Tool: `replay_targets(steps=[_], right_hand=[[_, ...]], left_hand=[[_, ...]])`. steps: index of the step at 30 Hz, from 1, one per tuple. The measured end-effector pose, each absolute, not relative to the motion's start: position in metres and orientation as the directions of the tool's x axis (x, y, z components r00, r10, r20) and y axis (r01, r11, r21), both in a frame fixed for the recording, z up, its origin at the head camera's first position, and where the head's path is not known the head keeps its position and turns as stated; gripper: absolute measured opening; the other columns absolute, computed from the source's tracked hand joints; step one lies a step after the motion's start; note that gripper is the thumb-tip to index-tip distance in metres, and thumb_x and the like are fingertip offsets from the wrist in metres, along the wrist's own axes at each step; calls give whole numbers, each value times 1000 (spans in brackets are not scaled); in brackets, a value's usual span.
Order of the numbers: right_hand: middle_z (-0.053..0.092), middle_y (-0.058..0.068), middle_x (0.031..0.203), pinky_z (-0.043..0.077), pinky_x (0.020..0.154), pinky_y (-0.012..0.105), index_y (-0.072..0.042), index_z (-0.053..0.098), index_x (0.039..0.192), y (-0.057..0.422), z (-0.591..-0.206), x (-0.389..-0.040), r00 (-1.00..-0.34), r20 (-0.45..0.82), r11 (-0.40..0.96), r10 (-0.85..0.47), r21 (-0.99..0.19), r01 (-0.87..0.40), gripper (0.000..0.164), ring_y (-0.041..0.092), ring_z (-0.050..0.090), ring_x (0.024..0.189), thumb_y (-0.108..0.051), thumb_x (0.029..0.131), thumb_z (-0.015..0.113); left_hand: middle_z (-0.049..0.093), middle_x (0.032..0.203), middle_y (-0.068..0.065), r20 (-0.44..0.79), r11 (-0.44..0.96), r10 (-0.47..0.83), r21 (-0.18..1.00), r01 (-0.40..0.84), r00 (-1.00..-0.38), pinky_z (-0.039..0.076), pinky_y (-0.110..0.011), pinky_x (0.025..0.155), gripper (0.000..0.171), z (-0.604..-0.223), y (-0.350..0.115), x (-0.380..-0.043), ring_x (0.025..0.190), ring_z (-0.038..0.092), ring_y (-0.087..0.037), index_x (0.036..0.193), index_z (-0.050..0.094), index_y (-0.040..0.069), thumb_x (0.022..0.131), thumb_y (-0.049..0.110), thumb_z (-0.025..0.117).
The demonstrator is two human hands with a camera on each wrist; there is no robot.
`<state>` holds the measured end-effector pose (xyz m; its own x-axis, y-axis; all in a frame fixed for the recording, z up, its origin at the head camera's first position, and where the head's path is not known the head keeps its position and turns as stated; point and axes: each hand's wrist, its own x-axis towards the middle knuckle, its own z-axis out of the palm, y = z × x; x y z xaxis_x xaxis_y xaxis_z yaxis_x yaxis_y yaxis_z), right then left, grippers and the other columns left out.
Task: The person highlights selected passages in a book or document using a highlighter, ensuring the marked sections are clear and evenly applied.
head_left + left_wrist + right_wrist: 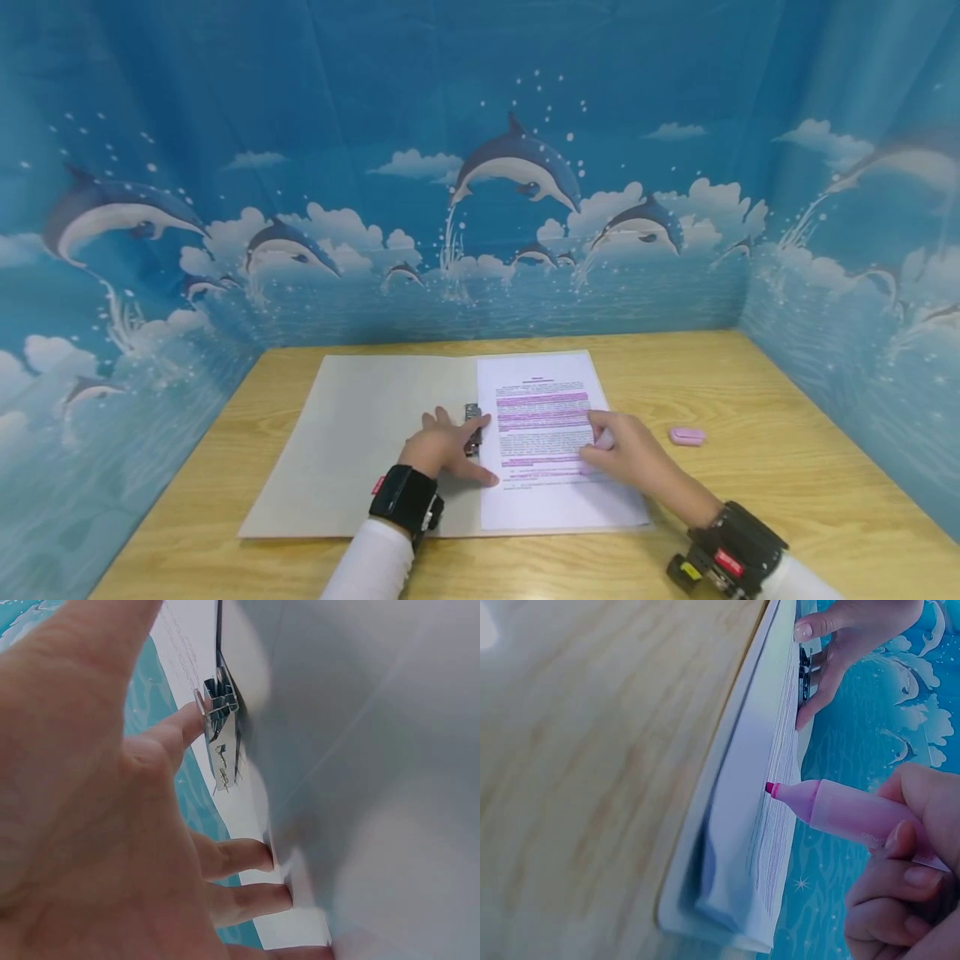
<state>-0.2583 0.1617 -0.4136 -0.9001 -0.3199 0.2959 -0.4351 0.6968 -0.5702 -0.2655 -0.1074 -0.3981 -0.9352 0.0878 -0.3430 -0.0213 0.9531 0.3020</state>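
A pink highlighter [855,814] is gripped in my right hand [626,450], its dark pink tip bare and pointing at the printed sheet [540,508]. Several lines of text on that sheet carry pink marking. My left hand [444,450] rests with spread fingers across the open folder [360,450], thumb and forefinger on the sheet's left margin. Between them sits the folder's metal clip [221,712], partly covered by the hand in the head view. Beneath the sheet lies the folder's right side, mostly hidden. The right wrist view shows the sheet's near corner curling up slightly.
A pink highlighter cap [686,437] lies on the wooden table [787,467], right of the folder. Blue curtains [360,100] printed with dolphins enclose the table at the back and both sides.
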Motion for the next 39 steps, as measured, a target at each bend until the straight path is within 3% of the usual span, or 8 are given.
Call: replay_targets(steps=[12,23,30,39], right_hand=[[53,-2,60,40,40,21,-13,49,65,175,-411,-254,-931,248,728,-270,-580,-365,23,9,47,50,-9,69,70],[51,-2,56,40,41,22,-11,47,63,186,-411,-253,-921,284,731,-266,-564,-385,25,8,46,49,-5,67,70],[38,-7,47,30,37,18,-9,40,62,192,-411,-254,-919,296,733,-262,-559,-389,30,4,37,42,-3,67,69],[45,-6,47,33,38,20,-10,43,62,192,-407,-254,-919,285,758,-274,-524,-388,28,5,40,42,-7,68,70]], left_hand=[[15,153,-32,-341,953,93,304,-16,-935,35,-71,97,102,-401,-108,-267,136,15,-52,142,36,36,53,63,77],[14,153,-32,-351,955,89,294,-19,-932,36,-70,97,101,-398,-107,-266,136,15,-51,143,36,36,54,62,77],[14,153,-32,-353,956,89,293,-20,-932,36,-70,97,101,-398,-107,-266,136,15,-51,143,35,37,55,62,77],[14,153,-31,-353,955,81,294,-28,-932,35,-70,98,102,-400,-107,-267,136,15,-51,143,35,38,53,63,77]])
